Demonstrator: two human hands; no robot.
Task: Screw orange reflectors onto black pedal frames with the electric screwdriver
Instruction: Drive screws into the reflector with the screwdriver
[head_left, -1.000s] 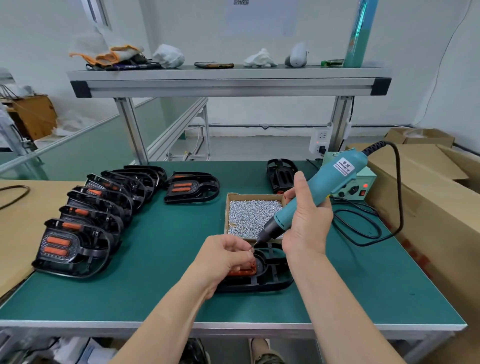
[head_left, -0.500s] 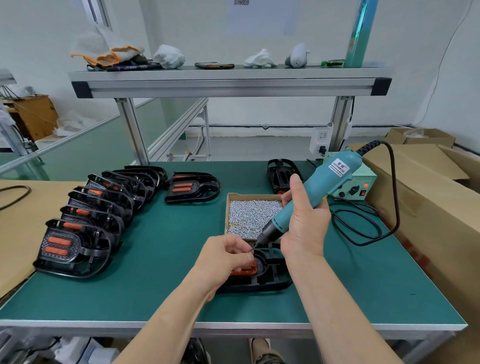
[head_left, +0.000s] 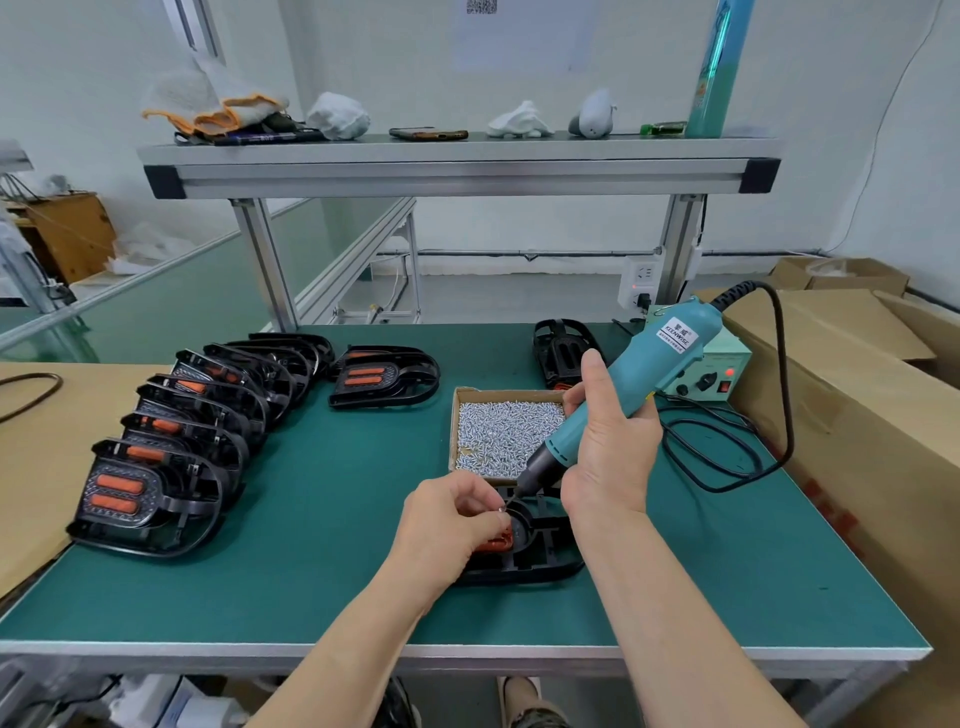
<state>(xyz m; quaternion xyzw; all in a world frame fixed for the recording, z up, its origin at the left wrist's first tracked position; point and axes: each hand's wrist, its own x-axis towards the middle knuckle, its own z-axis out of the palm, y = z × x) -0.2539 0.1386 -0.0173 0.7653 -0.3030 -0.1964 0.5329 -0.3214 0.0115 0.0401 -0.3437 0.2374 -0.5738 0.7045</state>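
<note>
Bit alignment: R hand (head_left: 608, 457) wraps electric screwdriver (head_left: 641, 382), tilted toward L hand (head_left: 447, 525), which pinches apparent screw (head_left: 502, 508) at bit tip, steadying it over orange reflector (head_left: 493, 544) seated in black pedal frame (head_left: 530, 564), near table (head_left: 260, 597) front.

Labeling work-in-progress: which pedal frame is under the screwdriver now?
The pedal frame nearest the person, in front of the screw box: the electric screwdriver in the right hand points into it. Others lie untouched.

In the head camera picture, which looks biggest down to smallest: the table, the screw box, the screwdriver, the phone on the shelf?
1. table.
2. screw box and screwdriver look about alike, so no ranking.
3. phone, though it sits farther away.
</note>
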